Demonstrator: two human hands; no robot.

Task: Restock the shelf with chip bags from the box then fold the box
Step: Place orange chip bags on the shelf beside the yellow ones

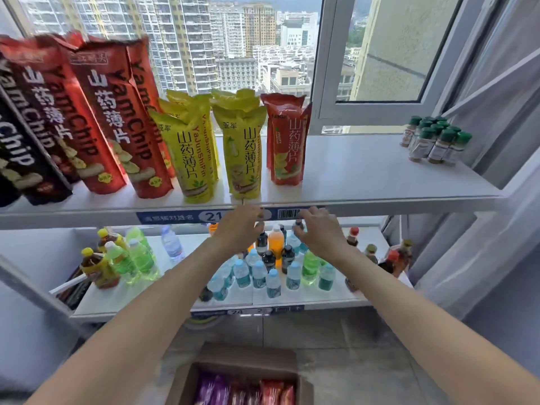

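On the white top shelf (380, 171) stand tall chip bags: dark and red ones (117, 127) at the left, yellow ones (242, 147) in the middle, small red ones (287, 141) to their right. My left hand (241, 226) and my right hand (318, 229) hover just below the shelf's front edge, fingers loosely curled, holding nothing. An open cardboard box (248, 361) sits on the floor at the bottom centre, with purple and red chip bags (245, 391) inside.
The lower shelf (140, 293) holds several drink bottles (263, 270). Green-capped spice jars (435, 140) stand at the top shelf's right end. A price label strip (175, 216) runs along the shelf edge. An open window (380, 68) lies behind.
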